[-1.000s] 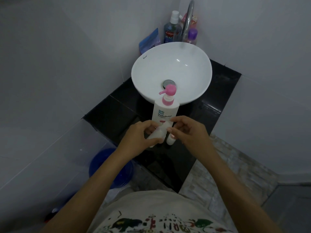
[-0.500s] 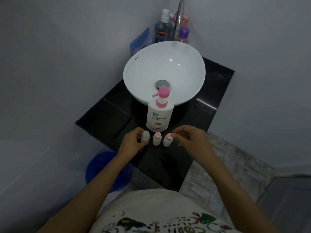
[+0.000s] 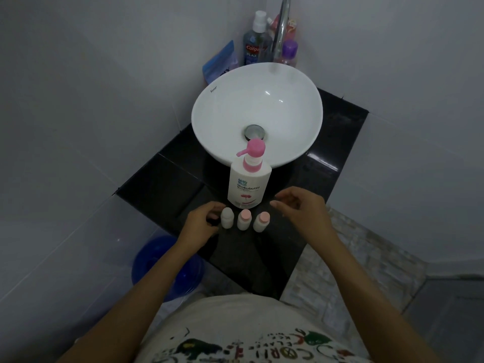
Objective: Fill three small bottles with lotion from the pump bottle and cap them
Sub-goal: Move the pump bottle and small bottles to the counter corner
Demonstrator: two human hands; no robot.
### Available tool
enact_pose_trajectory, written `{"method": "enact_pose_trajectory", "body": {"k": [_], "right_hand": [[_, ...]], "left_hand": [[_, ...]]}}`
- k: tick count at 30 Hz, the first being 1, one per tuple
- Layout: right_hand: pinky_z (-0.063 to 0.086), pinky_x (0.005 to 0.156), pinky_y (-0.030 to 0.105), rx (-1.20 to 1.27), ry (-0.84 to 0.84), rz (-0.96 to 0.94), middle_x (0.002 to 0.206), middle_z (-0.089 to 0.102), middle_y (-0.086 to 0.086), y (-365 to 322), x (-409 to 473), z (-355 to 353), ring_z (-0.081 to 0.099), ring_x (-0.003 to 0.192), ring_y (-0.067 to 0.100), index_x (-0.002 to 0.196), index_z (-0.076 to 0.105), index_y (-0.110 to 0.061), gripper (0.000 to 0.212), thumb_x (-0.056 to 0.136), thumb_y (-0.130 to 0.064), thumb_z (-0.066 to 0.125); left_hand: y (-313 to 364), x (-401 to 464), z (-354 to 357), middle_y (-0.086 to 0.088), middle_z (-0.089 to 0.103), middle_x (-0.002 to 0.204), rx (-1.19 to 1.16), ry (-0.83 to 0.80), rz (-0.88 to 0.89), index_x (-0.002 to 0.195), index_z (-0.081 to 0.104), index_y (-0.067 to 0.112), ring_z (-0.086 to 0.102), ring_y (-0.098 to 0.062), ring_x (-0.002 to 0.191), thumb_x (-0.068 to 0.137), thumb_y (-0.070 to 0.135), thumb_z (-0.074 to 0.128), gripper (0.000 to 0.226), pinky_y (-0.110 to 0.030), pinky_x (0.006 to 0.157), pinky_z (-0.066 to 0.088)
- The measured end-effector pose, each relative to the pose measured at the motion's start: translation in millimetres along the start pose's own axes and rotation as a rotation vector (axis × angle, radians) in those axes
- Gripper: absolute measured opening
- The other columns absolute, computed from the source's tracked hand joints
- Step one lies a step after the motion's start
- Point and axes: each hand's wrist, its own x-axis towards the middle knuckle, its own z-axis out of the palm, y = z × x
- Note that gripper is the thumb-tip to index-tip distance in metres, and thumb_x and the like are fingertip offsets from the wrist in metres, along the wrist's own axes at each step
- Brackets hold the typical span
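Black tiled tabletop [image 3: 162,189] in a grey-walled corner, white basin [image 3: 258,85] at the back taking most of the depth.

Status, judged from layout: 3 small bottles stand upright in a row at the front, just ahead of the pump bottle [image 3: 248,186]. Left bottle [image 3: 226,218] has a white top, middle bottle [image 3: 244,219] and right bottle [image 3: 261,221] have pink tops. All 3 look capped. Fill level not readable through the white plastic, so can't confirm lotion inside. If filled, task looks at or near done; nothing obvious left except maybe a cap check on the left one.

Hands:
- left hand [image 3: 201,222] just beside the left bottle, fingers loosely curled, holding nothing; contact with the bottle can't be told.
- right hand [image 3: 301,208] apart from the right bottle, to its right, fingers half open, empty.

Room and edges:
- bottle row sits well in from the tabletop's front corner, but the slab narrows toward the person, so free surface each side is limited.
- left edge drops to the floor, blue bucket [image 3: 167,268] below it.
- pump bottle stands against the basin wall, spout pointing left; no room behind it.
- open space on the right of the row, under the right hand.
- faucet [image 3: 281,27] and toiletries behind the basin, well clear.
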Motion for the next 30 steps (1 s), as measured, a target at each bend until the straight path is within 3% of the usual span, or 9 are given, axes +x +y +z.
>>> {"method": "enact_pose_trajectory", "body": {"k": [3,6,9,13,17,21,25,30], "right_hand": [[0.043,0.067,0.011,0.0,0.027,0.015,0.088,0.065,-0.002,5,16,1,0.06,0.079,0.006,0.101,0.065,-0.017,0.026,0.077,-0.023,0.074],[0.044,0.072,0.012,0.019,-0.017,0.031,0.097,0.065,0.002,10,33,7,0.062,0.087,0.013,0.109,0.063,-0.014,0.036,0.076,-0.017,0.076],[0.049,0.08,0.023,0.02,-0.093,0.032,0.105,0.064,0.005,12,48,13,0.061,0.093,0.018,0.116,0.06,-0.013,0.045,0.075,-0.016,0.077],[0.053,0.087,0.036,0.005,-0.139,-0.032,0.107,0.067,0.003,11,57,20,0.062,0.096,0.016,0.114,0.061,-0.015,0.041,0.075,-0.013,0.076],[0.055,0.086,0.042,0.003,-0.138,-0.067,0.104,0.07,0.004,11,60,25,0.064,0.096,0.015,0.109,0.064,-0.013,0.033,0.078,-0.012,0.072],[0.055,0.083,0.044,-0.031,-0.136,-0.102,0.103,0.071,0.003,12,59,26,0.065,0.094,0.015,0.108,0.065,-0.014,0.029,0.08,-0.012,0.069],[0.054,0.082,0.045,-0.066,-0.147,-0.152,0.101,0.072,0.002,6,58,25,0.066,0.092,0.015,0.108,0.065,-0.014,0.026,0.082,-0.012,0.067],[0.055,0.082,0.042,-0.097,-0.182,-0.271,0.101,0.072,0.004,-17,63,21,0.066,0.09,0.016,0.102,0.066,-0.011,0.02,0.082,-0.013,0.068]], "left_hand": [[12,2,-11,-0.006,0.063,0.118,-0.037,0.116,0.036,0.116,0.062,0.012,0.06,-0.016,0.102,0.077,-0.016,0.059,0.047,-0.029,0.091,0.05],[35,11,-22,0.006,0.063,0.116,-0.104,0.188,0.131,0.117,0.061,0.019,0.059,-0.006,0.102,0.077,0.003,0.072,0.045,-0.02,0.088,0.048],[56,27,-28,0.011,0.064,0.113,-0.107,0.155,0.185,0.118,0.061,0.022,0.058,0.002,0.102,0.074,0.013,0.078,0.048,-0.012,0.086,0.045],[67,41,-26,0.008,0.067,0.108,-0.099,0.058,0.224,0.117,0.061,0.022,0.059,0.009,0.098,0.07,0.009,0.079,0.051,-0.002,0.079,0.045],[66,48,-25,0.004,0.069,0.107,-0.119,0.035,0.22,0.116,0.064,0.021,0.064,-0.002,0.098,0.066,0.005,0.081,0.055,-0.016,0.081,0.052],[65,47,-22,0.01,0.069,0.098,-0.127,0.063,0.236,0.111,0.064,0.028,0.065,0.004,0.091,0.065,0.002,0.08,0.055,-0.012,0.075,0.053],[62,39,-25,0.006,0.07,0.097,-0.115,0.127,0.24,0.111,0.066,0.02,0.067,-0.004,0.093,0.065,0.002,0.08,0.051,-0.023,0.081,0.056],[69,21,-46,0.003,0.071,0.103,-0.069,0.203,0.276,0.111,0.066,0.018,0.067,-0.008,0.094,0.068,0.01,0.08,0.046,-0.028,0.082,0.056]]}}
